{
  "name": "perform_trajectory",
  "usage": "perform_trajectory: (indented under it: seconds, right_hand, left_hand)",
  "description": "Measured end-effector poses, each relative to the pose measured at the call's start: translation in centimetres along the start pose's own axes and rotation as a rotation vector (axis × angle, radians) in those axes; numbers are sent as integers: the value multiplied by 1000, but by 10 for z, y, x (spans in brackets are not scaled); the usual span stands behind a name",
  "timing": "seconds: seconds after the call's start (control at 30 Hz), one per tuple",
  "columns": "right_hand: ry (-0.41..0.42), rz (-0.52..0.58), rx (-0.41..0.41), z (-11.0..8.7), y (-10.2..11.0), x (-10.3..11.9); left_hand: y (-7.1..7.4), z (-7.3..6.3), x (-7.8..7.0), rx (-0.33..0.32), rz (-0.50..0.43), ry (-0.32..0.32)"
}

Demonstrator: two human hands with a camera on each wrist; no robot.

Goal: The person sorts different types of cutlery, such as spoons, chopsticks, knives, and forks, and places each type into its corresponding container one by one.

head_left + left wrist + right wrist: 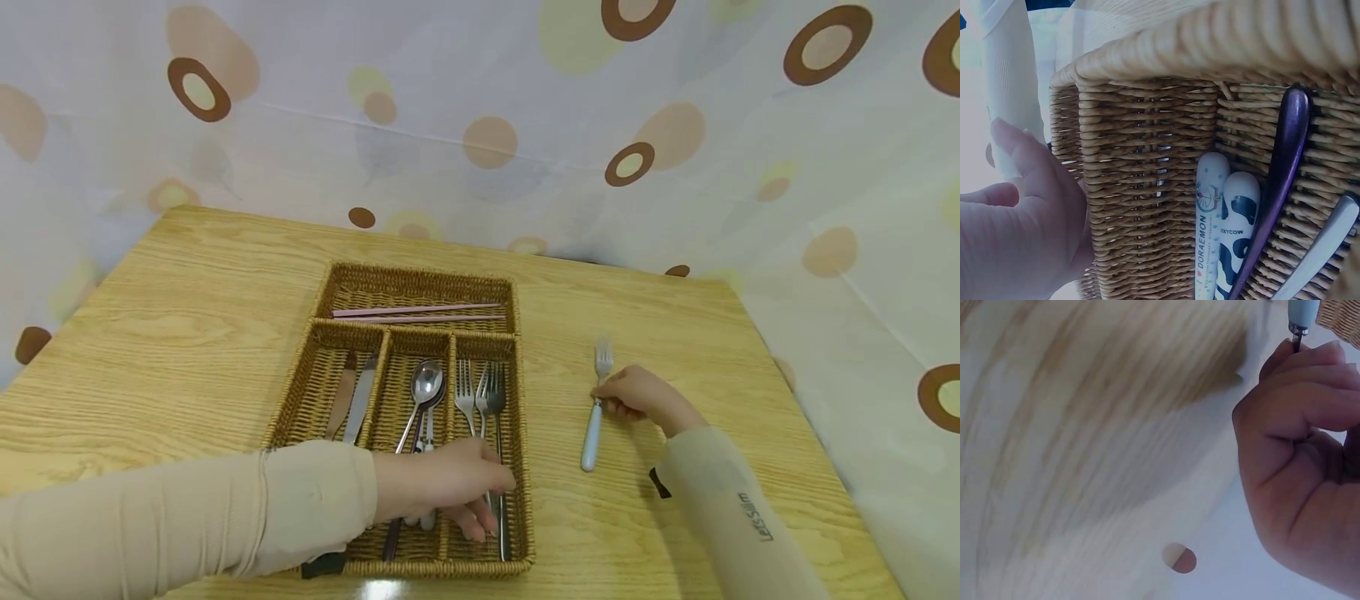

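Note:
My right hand (637, 396) pinches a fork (592, 437) with a pale blue handle, at its neck, over the table right of the basket; tines point away from me. In the right wrist view the handle (1303, 312) shows above the fingers. My left hand (457, 479) reaches into the basket's right compartment, over several forks (465, 392), its fingers loosely bent and partly hidden. In the left wrist view thumb and forefinger of the left hand (1035, 206) stand apart, with nothing visible between them. The woven cutlery basket (527, 500) lies on the table.
Spoons (427, 382) lie in the middle compartment and knives (360, 400) in the left one. Pink chopsticks (420, 314) rest in the back compartment. The wooden table (187, 317) meets a dotted curtain (427, 108) behind and at the right.

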State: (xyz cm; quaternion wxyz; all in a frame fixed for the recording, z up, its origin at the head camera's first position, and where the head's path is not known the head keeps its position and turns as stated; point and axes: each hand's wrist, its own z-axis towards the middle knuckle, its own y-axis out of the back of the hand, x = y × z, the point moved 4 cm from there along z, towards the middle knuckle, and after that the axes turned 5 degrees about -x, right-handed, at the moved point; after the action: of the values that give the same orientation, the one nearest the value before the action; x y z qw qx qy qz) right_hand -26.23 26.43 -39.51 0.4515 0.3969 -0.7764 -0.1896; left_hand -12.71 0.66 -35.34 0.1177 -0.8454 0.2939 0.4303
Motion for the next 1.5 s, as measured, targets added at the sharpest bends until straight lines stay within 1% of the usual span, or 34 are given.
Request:
perform_trajectory:
  seconds: [0.13,0.27,0.37,0.53,0.73,0.9,1.0,1.13,1.3,1.5]
  right_hand:
    - [46,29,35,-7,1,5]
    - [94,37,71,-15,1,14]
    - [136,76,111,-21,0,23]
    - [173,160,178,-31,-3,35]
    - [231,202,230,-42,-9,51]
    - [251,192,238,-48,-18,62]
    - [258,182,237,-51,-25,69]
    - [292,179,244,-55,-34,78]
    - [319,168,247,-59,-42,88]
    - [344,154,259,-64,-50,98]
  left_hand:
    - [3,1,-1,9,-55,-32]
    - [4,3,-2,-8,-69,-59]
    - [4,4,-2,-29,-63,-76]
    - [4,5,-1,-47,-59,-94]
    - [4,6,0,-50,-50,-95]
    - [3,5,-1,-47,-46,-96]
    - [2,5,-3,-56,-37,-103]
    - [0,6,-4,-66,-20,-116]
    - [0,7,-6,-54,-6,-119]
    - [0,7,-8,-67,25,-153]
